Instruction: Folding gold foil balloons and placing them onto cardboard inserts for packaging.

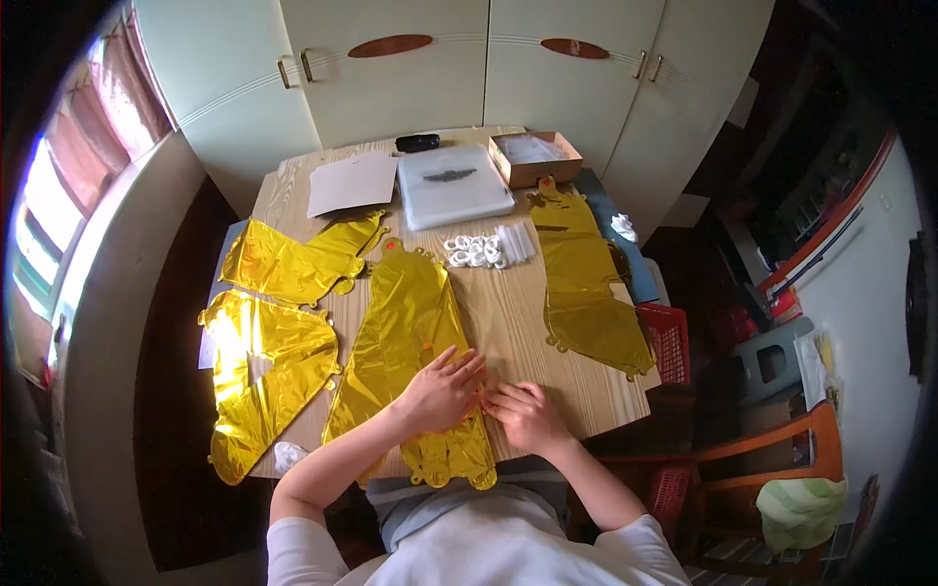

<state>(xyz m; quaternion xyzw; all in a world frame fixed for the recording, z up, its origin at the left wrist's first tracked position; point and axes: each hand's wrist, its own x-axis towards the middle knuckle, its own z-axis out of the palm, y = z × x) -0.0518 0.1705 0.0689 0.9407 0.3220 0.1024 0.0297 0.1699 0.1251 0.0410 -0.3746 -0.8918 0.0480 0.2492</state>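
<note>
A flat, uninflated gold foil balloon [401, 327] lies lengthwise before me, its near end reaching the table's front edge. Across its lower right part rests my left hand [442, 391], fingers stretched out and pointing to the right. My right hand [526, 415] is at the balloon's right edge, close to the left fingertips. Its fingers are bent together and appear to pinch the foil edge, though the exact grip is partly hidden. Two more gold foil pieces [269, 361] lie to the left, and another gold foil balloon [586, 283] is at the right.
On the wooden table [528, 313] are white rings [476, 251], clear tubes [516, 244], a translucent plastic case [454, 188], white sheets [352, 184], a cardboard box [535, 159] and a black tray [417, 144]. Cabinets [391, 88] stand behind; a wooden chair [772, 459] is at right.
</note>
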